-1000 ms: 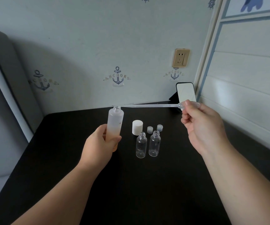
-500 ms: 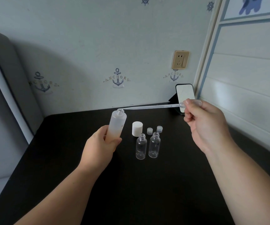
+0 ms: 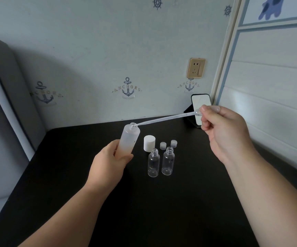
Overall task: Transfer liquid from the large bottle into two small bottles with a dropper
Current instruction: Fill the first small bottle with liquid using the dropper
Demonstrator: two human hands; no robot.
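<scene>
Two small clear bottles stand uncapped and upright near the middle of the black counter point(image 3: 162, 211), side by side and just apart: the left small bottle point(image 3: 153, 163) and the right small bottle point(image 3: 168, 161). Both look empty, though the clear plastic makes that hard to judge. Just behind them, toward the counter's far edge, sit two small ribbed caps point(image 3: 163, 145) and, to their left, a larger white cap point(image 3: 149, 143).

The left hand point(image 3: 111, 163) holds the large frosted bottle point(image 3: 128, 139) off the counter, to the left of the small bottles. Its grip is closed round the bottle's lower half, fingers curled behind and thumb across the front. The bottle is open and tilted, its mouth leaning toward the far right corner.

The right hand point(image 3: 222, 132) is raised above the right side of the counter, its grip pinching the bulb end of a clear plastic dropper point(image 3: 165, 118) between thumb and curled fingers. The dropper's long stem slopes down to the left, and its tip sits at the mouth of the large bottle; whether it reaches inside I cannot tell.

At the far right corner a phone point(image 3: 200, 102) leans upright on a dark stand. On the wall behind is a tan socket plate point(image 3: 196, 68) among anchor prints.
</scene>
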